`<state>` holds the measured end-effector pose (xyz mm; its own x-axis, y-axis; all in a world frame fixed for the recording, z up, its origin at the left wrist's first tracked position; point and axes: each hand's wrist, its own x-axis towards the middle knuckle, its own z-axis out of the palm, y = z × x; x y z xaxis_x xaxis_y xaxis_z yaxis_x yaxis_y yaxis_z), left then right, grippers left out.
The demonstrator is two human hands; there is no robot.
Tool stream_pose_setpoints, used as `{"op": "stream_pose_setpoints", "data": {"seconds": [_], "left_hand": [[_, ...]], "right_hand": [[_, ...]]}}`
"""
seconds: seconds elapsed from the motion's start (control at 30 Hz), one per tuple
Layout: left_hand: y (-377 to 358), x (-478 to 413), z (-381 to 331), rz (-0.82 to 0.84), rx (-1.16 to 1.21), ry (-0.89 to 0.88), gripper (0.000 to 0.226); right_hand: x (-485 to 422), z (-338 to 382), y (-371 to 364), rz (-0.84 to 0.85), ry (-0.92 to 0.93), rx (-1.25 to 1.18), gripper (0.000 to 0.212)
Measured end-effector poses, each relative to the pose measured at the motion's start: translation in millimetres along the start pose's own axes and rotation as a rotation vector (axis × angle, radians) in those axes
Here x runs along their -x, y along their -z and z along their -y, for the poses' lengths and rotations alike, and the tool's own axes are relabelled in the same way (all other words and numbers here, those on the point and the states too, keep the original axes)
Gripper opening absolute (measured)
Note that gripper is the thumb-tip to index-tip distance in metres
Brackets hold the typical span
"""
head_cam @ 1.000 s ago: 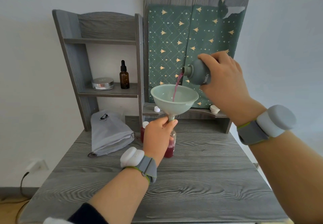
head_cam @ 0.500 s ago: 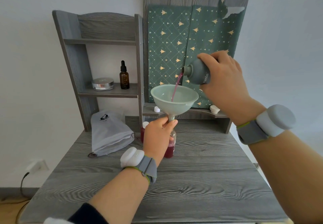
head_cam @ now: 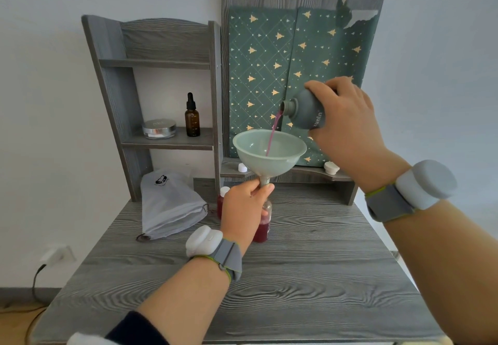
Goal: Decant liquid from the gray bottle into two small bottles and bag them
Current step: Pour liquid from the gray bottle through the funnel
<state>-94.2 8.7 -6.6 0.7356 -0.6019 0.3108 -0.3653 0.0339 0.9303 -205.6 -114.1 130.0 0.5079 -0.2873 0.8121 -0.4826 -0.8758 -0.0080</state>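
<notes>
The right hand (head_cam: 347,126) grips the gray bottle (head_cam: 305,110), tipped mouth-down, and a pink stream falls into the pale green funnel (head_cam: 269,153). The left hand (head_cam: 244,210) has its fingers closed around the funnel's stem over a small bottle (head_cam: 264,223) standing on the counter (head_cam: 310,277) (partly filled with red). A second small bottle (head_cam: 223,199) stands just behind; the gray bag (head_cam: 169,204) lies at left.

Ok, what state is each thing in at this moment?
gray bottle: uncapped, tipped, pouring pink liquid
funnel: upright, stem in a small bottle
small bottle under funnel: open, partly filled
second small bottle: capped, holds red liquid
drawstring bag: lying flat on the table
dropper bottle: closed, on the shelf
right hand: gripping gray bottle
left hand: holding funnel stem
</notes>
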Motion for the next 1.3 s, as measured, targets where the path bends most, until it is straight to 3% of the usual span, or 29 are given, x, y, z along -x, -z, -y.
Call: {"op": "stream_pose_setpoints", "data": {"seconds": [0.47,1.3], "left_hand": [[1,3,-6,0.022,0.088,0.015,0.011],[0,-2,3,0.008,0.031,-0.018,0.008]], "right_hand": [[-1,0,0,0.005,0.001,-0.003,0.060],[-3,0,-1,-0.003,0.010,-0.018,0.062]]}}
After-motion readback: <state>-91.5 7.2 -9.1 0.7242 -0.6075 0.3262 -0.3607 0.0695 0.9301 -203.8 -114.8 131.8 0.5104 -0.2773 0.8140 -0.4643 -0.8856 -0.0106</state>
